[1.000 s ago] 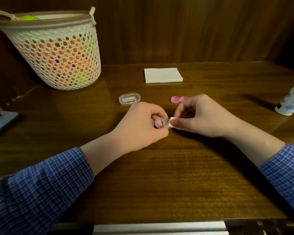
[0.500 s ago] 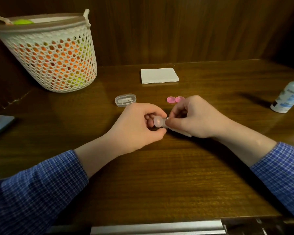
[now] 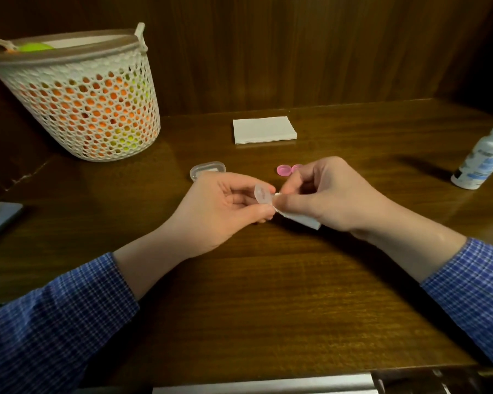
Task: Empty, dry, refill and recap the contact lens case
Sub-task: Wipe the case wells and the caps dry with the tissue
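Left hand (image 3: pixel 228 206) pinches lens case (image 3: pixel 263 192); right hand (image 3: pixel 322 194) pinches tissue (image 3: pixel 302 220), seemingly touching it.

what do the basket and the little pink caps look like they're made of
Basket: likely matte white plastic, a moulded honeycomb mesh with a brown rim. Pink caps: probably glossy, slightly translucent plastic, judging by their shine.
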A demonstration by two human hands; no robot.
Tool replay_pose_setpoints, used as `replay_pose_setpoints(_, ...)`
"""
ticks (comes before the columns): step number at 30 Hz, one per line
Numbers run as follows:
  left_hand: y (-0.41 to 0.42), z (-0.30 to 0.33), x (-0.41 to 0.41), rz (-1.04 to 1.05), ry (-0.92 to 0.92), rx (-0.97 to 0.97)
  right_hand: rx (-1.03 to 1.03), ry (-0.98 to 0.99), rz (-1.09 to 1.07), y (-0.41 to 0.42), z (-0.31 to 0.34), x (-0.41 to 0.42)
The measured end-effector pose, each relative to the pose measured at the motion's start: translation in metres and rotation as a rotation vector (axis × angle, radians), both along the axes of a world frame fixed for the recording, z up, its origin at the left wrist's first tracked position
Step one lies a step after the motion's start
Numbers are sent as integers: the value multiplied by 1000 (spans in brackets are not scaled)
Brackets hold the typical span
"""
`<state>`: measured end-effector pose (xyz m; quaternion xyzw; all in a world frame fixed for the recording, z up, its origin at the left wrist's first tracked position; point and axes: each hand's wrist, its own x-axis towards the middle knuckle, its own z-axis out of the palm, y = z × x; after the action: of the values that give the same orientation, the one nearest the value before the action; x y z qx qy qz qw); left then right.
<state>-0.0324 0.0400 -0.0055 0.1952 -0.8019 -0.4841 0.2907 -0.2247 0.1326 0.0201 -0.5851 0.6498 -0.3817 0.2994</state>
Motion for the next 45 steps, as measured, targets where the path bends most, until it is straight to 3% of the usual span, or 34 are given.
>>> replay_pose_setpoints(6,-5,0,3,-77,-34,103,-234,279,-25,6,-9,8)
replay_pose_setpoints(12,-10,4,6,-222,-74,279,-469,499,131,8,-11,7)
replay_pose_setpoints(16,-3,2,4,-117,14,186,-400,384,23,10,-7,10)
replay_pose_setpoints(21,8,3,1,16,95,-64,-221,212,-153,4,-6,12)
replay_pose_setpoints(28,16,0,-2,141,153,-461,60,-352,-155,-4,-5,9)
replay_pose_setpoints(32,14,-1,-3,146,159,-460,-28,-229,-145,-1,-3,10)
replay_pose_setpoints(37,13,4,-2,77,83,-298,-206,37,-135,0,-3,7)
replay_pose_setpoints(41,5,12,-5,160,9,227,-370,253,-109,3,0,2)
replay_pose_setpoints(43,0,15,-6,88,-40,497,-393,354,-24,5,0,2)
replay_pose_setpoints(45,-3,14,-3,-30,-61,622,-410,436,46,5,0,3)
